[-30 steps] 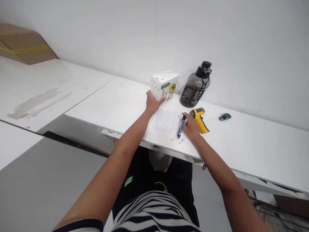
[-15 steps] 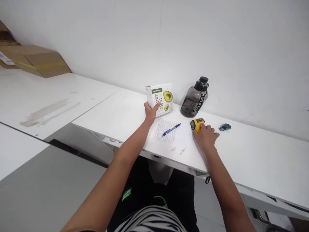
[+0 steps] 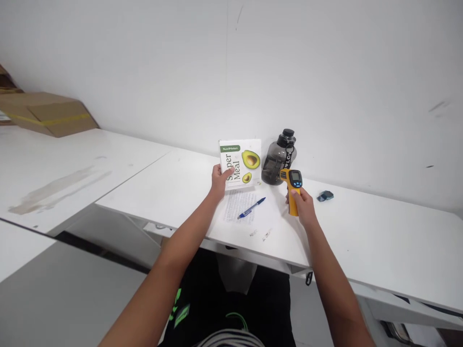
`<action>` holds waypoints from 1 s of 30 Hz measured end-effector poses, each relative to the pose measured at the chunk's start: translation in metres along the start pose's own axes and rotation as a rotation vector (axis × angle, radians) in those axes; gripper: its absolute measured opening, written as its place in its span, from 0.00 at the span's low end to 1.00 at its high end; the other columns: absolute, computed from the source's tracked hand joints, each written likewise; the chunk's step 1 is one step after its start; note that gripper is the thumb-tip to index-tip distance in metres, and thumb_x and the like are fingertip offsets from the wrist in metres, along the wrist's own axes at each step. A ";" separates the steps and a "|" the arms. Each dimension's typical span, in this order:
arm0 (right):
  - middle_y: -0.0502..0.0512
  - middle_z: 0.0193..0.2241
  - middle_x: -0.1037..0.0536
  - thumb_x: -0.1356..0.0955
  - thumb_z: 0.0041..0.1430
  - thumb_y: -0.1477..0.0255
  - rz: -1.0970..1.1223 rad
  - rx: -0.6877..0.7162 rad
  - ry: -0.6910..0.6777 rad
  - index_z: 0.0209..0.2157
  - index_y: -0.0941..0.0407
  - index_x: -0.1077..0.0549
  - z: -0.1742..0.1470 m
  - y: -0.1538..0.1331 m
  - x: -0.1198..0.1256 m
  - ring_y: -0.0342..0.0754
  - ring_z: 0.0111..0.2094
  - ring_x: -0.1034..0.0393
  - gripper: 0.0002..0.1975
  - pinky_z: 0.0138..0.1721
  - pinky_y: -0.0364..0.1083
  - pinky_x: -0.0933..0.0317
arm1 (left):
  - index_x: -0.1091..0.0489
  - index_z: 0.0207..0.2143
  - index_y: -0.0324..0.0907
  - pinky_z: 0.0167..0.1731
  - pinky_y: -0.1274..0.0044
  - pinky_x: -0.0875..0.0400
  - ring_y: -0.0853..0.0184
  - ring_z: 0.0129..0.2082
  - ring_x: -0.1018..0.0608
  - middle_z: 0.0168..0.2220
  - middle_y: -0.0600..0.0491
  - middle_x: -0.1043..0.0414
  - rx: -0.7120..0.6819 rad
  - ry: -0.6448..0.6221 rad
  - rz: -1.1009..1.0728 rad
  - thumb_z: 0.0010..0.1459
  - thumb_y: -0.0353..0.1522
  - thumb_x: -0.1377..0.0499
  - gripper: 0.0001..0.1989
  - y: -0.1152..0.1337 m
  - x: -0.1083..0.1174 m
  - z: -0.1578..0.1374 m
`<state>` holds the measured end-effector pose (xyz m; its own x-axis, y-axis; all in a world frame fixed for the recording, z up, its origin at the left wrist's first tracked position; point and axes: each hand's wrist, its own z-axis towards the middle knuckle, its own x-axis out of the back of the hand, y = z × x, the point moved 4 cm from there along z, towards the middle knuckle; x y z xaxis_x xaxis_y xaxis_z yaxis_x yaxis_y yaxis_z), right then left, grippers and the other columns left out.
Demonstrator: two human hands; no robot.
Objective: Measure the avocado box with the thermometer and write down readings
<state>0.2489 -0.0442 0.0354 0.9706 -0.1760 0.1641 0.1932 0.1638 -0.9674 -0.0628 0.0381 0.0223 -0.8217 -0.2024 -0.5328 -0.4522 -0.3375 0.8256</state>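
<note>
My left hand (image 3: pixel 220 182) grips the left side of a white carton (image 3: pixel 236 153), its thumb across the front. Avocado pictures and the words "Super Meal" face me. In my right hand (image 3: pixel 303 205) is a yellow infrared thermometer (image 3: pixel 293 193), held by its handle with the small screen facing me and its nose angled to the upper left. Behind it stands a dark see-through water bottle (image 3: pixel 274 161), partly covered by the thermometer. Below the carton lies a sheet of handwritten paper (image 3: pixel 231 212), with a blue pen (image 3: pixel 251 208) across it.
A small dark teal object (image 3: pixel 325 196) lies on the white table (image 3: pixel 379 231), right of my right hand. Two little scraps (image 3: pixel 266 235) rest near the front edge. Cardboard boxes (image 3: pixel 50 115) sit at the far left. A white wall (image 3: pixel 162 72) rises behind the table.
My right hand has picked the thermometer up off the table and turned it upright, screen towards me. The carton, still in my left hand, now faces me more squarely. The view has shifted.
</note>
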 end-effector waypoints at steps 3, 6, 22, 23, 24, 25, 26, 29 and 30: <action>0.53 0.30 0.22 0.27 0.50 0.45 0.057 0.132 -0.055 0.37 0.52 0.26 -0.010 -0.011 -0.008 0.51 0.29 0.27 0.26 0.33 0.51 0.29 | 0.32 0.41 0.45 0.41 0.64 0.19 0.57 0.40 0.15 0.39 0.51 0.18 0.016 -0.066 0.061 0.35 0.42 0.20 0.34 -0.002 -0.005 -0.006; 0.55 0.33 0.18 0.24 0.48 0.48 -0.051 0.205 -0.098 0.38 0.52 0.23 -0.016 -0.015 -0.014 0.55 0.35 0.23 0.25 0.40 0.54 0.27 | 0.31 0.42 0.44 0.40 0.66 0.19 0.58 0.41 0.16 0.41 0.51 0.19 0.033 -0.133 0.115 0.34 0.41 0.19 0.35 -0.003 -0.008 -0.010; 0.58 0.47 0.13 0.21 0.51 0.51 -0.114 0.309 -0.214 0.50 0.52 0.15 -0.015 -0.009 -0.025 0.61 0.46 0.19 0.28 0.49 0.57 0.26 | 0.34 0.47 0.43 0.45 0.63 0.19 0.55 0.47 0.16 0.48 0.47 0.18 0.109 -0.312 0.220 0.38 0.42 0.20 0.38 -0.006 -0.015 -0.020; 0.58 0.47 0.13 0.21 0.51 0.51 -0.106 0.303 -0.215 0.49 0.52 0.15 -0.015 -0.009 -0.025 0.61 0.47 0.19 0.28 0.51 0.58 0.26 | 0.34 0.47 0.43 0.45 0.63 0.19 0.55 0.47 0.16 0.48 0.47 0.18 0.110 -0.312 0.222 0.38 0.42 0.20 0.38 -0.006 -0.015 -0.020; 0.57 0.47 0.13 0.21 0.50 0.51 -0.098 0.299 -0.214 0.48 0.52 0.15 -0.015 -0.010 -0.025 0.62 0.47 0.19 0.27 0.52 0.58 0.27 | 0.34 0.47 0.43 0.45 0.63 0.18 0.55 0.47 0.16 0.48 0.47 0.18 0.111 -0.313 0.222 0.38 0.42 0.20 0.37 -0.006 -0.015 -0.021; 0.57 0.47 0.13 0.21 0.50 0.52 -0.091 0.294 -0.214 0.48 0.52 0.14 -0.015 -0.010 -0.025 0.62 0.48 0.19 0.27 0.53 0.59 0.27 | 0.34 0.47 0.43 0.45 0.63 0.18 0.55 0.47 0.16 0.48 0.47 0.18 0.113 -0.313 0.222 0.38 0.42 0.20 0.37 -0.006 -0.014 -0.021; 0.58 0.47 0.13 0.21 0.49 0.52 -0.086 0.290 -0.212 0.47 0.52 0.14 -0.015 -0.011 -0.025 0.62 0.48 0.19 0.27 0.54 0.59 0.27 | 0.34 0.47 0.43 0.45 0.63 0.18 0.55 0.47 0.16 0.48 0.47 0.18 0.113 -0.313 0.221 0.38 0.41 0.20 0.37 -0.007 -0.014 -0.021; 0.58 0.48 0.13 0.20 0.49 0.51 -0.075 0.278 -0.212 0.46 0.52 0.14 -0.016 -0.012 -0.026 0.63 0.50 0.20 0.27 0.55 0.60 0.28 | 0.34 0.48 0.44 0.45 0.63 0.18 0.54 0.48 0.16 0.49 0.47 0.18 0.104 -0.312 0.220 0.38 0.41 0.20 0.38 -0.007 -0.015 -0.021; 0.58 0.48 0.14 0.21 0.49 0.51 -0.075 0.275 -0.213 0.47 0.52 0.15 -0.016 -0.012 -0.026 0.63 0.50 0.20 0.27 0.56 0.60 0.28 | 0.34 0.47 0.44 0.45 0.63 0.18 0.54 0.48 0.16 0.49 0.47 0.18 0.099 -0.310 0.220 0.37 0.41 0.20 0.38 -0.007 -0.015 -0.020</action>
<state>0.2188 -0.0573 0.0401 0.9549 0.0047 0.2970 0.2679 0.4184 -0.8679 -0.0407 0.0245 0.0207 -0.9617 0.0324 -0.2723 -0.2726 -0.2233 0.9359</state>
